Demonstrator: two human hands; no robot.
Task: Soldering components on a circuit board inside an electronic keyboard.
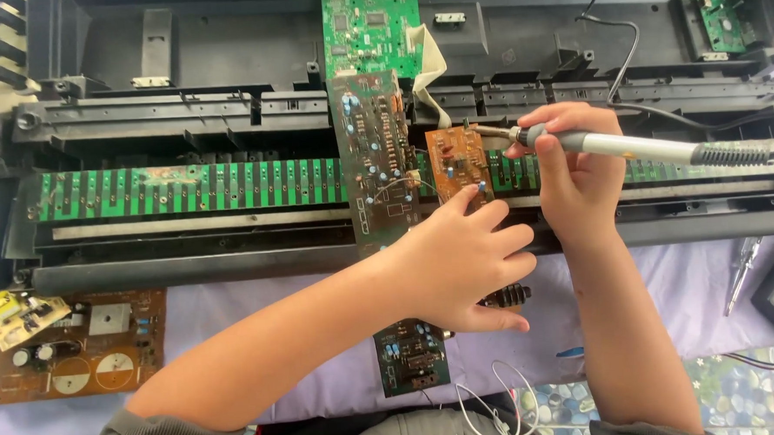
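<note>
Soldering iron [627, 146] lies nearly level across the right half of the view, its long axis running left to right, tip [488, 131] pointing left and meeting the upper edge of the small orange circuit board [459, 164]. We find the right hand [572, 175] wrapped round the grey grip near the tip end, fingers closed on it, cable trailing off to the right. We note the left hand [459, 262] lying directly below the orange board, forefinger stretched up to touch its lower edge, the other fingers loosely curled and holding nothing. That board stands between both hands, the left one nearer from below, the right nearer from the side. Just left of it a long brown board [374, 161] lies up and down over the green key-contact strip [186, 190] of the opened keyboard chassis [226, 120]. A green board [372, 31] sits above. On the cloth-covered worktop [260, 310] we record a brown power board [79, 344] at the left, a small dark board [410, 356] beneath the left wrist, and a screwdriver [742, 272] at the right, well apart.
</note>
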